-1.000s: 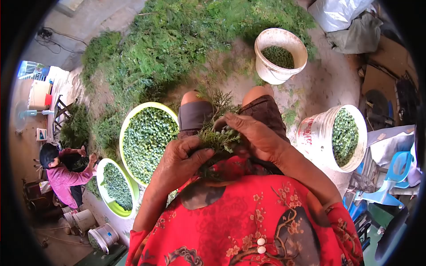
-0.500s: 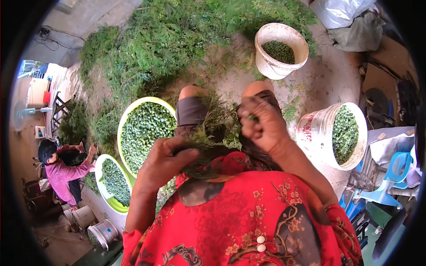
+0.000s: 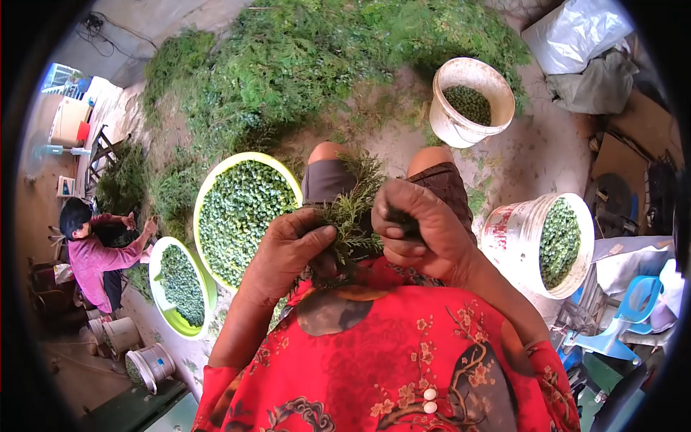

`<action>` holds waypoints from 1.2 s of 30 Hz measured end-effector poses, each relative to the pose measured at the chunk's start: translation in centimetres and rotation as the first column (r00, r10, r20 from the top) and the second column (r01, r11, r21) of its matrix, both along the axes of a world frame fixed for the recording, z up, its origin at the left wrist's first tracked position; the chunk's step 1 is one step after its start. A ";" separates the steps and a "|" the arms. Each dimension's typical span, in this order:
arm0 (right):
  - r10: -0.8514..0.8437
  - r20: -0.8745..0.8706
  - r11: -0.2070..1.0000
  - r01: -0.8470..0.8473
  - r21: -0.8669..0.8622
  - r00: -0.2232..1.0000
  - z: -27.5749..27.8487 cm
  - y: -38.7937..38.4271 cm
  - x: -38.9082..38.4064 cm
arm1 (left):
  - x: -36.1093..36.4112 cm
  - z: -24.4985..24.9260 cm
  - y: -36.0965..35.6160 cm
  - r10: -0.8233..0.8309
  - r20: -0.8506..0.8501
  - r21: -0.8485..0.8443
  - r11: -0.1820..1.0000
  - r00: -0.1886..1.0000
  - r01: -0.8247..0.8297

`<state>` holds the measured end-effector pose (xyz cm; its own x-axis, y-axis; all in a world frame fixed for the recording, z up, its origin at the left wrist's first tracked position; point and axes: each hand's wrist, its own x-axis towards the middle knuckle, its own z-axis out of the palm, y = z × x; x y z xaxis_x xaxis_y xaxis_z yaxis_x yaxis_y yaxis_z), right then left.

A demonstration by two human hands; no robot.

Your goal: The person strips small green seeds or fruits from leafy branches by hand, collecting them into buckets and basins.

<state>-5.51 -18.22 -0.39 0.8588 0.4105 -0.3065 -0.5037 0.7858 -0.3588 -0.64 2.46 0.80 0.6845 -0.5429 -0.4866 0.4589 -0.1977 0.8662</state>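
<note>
My left hand [image 3: 288,252] grips a bunch of green feathery sprigs [image 3: 353,209] over my lap, just above my knees. My right hand [image 3: 417,227] is closed beside it, fingers curled around a small piece of the greenery at the bunch's right edge. The two hands nearly touch. A yellow-green basin [image 3: 204,198] full of small green cones sits on the ground by my left knee. A white bucket [image 3: 507,230] of the same cones stands to my right.
A big heap of cut green branches [image 3: 309,57] covers the ground ahead. Another white bucket [image 3: 450,122] with cones stands beyond my right knee. A person in pink [image 3: 90,252] sits at the left near a second basin [image 3: 158,288]. Blue plastic chairs [image 3: 626,309] are at the right.
My right hand came back down from beside my right knee to the bunch and closed on its edge. My left hand kept its hold on the sprigs.
</note>
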 end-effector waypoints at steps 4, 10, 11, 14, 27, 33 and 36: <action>-0.081 0.058 0.945 0.095 -0.314 0.995 -0.4 1.3 -0.2 | -0.6 -0.5 -0.2 0.005 0.059 -0.010 1.000 0.998 -0.005; 0.172 0.655 0.397 0.557 -0.730 0.736 -2.4 2.6 -0.8 | -0.9 -0.2 -0.5 0.077 0.029 -0.017 0.997 0.997 -0.077; 0.172 0.656 0.396 0.558 -0.729 0.735 -2.5 2.6 -0.7 | -0.8 0.0 -0.7 0.056 0.030 -0.002 0.998 0.998 -0.056; 0.281 0.661 0.256 0.609 -0.751 0.696 -2.7 2.3 -0.7 | -1.0 0.1 -1.0 0.051 0.029 -0.006 0.999 0.998 -0.051; -0.231 0.056 0.973 0.231 0.012 0.971 -0.5 -1.7 -0.3 | -1.0 1.0 -1.6 0.115 0.088 -0.046 0.993 0.989 -0.112; -0.009 0.429 0.570 0.358 -0.740 0.903 1.0 -0.2 0.4 | -1.2 0.4 -1.9 0.088 0.181 -0.107 0.992 0.980 -0.069; 0.097 0.547 0.451 0.453 -0.769 0.832 -0.8 0.4 0.6 | -1.3 0.7 -1.8 0.101 0.185 -0.094 0.992 0.978 -0.084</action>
